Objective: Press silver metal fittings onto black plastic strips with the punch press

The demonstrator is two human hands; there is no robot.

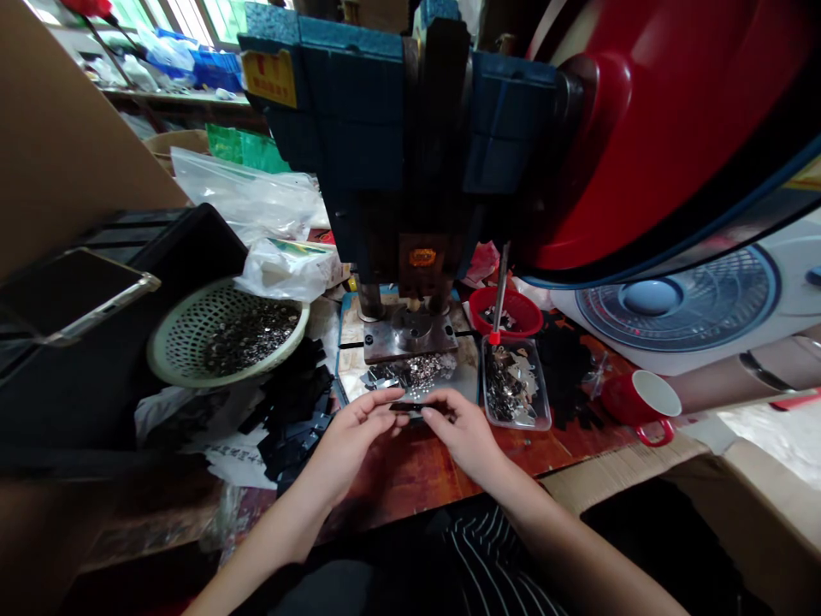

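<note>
Between press [359, 128] and table edge [442, 496], black strip [405, 406] in both hands [351, 425] [463, 428]

No wording can be read with certainty, though three printed spots show. Above and to the left of the left hand [354, 432], a yellow label [269, 79] with red characters (too blurred to spell out) stands on the blue press [352, 111]. Above the gap between that hand and the right hand [463, 430], a small orange label [422, 257] with illegible marks sits on the press's dark front. Left of the left hand, a white sheet [239, 466] bears dark, unreadable characters.
</note>
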